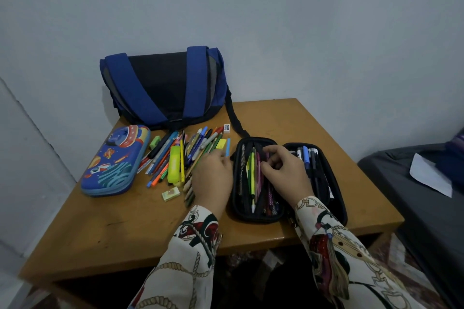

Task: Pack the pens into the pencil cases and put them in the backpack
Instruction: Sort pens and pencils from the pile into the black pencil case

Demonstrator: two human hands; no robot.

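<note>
The loose pens (185, 155) lay fanned in a heap at the middle of the frame, on the wooden table (140, 223), between the closed blue rocket-print pencil case (115, 160) at centre left and the open black pencil case (261, 180) at centre right. They were judged light, thin and stiff, with smooth barrels that would roll or slip if nudged; each was best pinched near the middle of the barrel, or several gathered together and slid in lengthwise. The fat yellow highlighter (174, 164) among them would want a wider hold. Small erasers (171, 194) lay beside the heap.

The left hand (213, 178) rested over the right edge of the heap, its fingertips down among the pens; whether it had pinched one could not be told, since the back of the hand hid the fingers. The right hand (283, 170) was just beside it, over the middle of the black case, fingers curled and seemingly pinching a pink or purple pen (268, 183) already lying in the left half. That half held several pens; the right half held a row of dark and blue markers (307, 158) under its band.

The blue and black backpack (165, 88) stood in the upper middle of the frame, at the table's back edge against the wall, touching the far end of the heap and well clear of both hands. It looked soft and floppy, and its opening was not visible.
</note>
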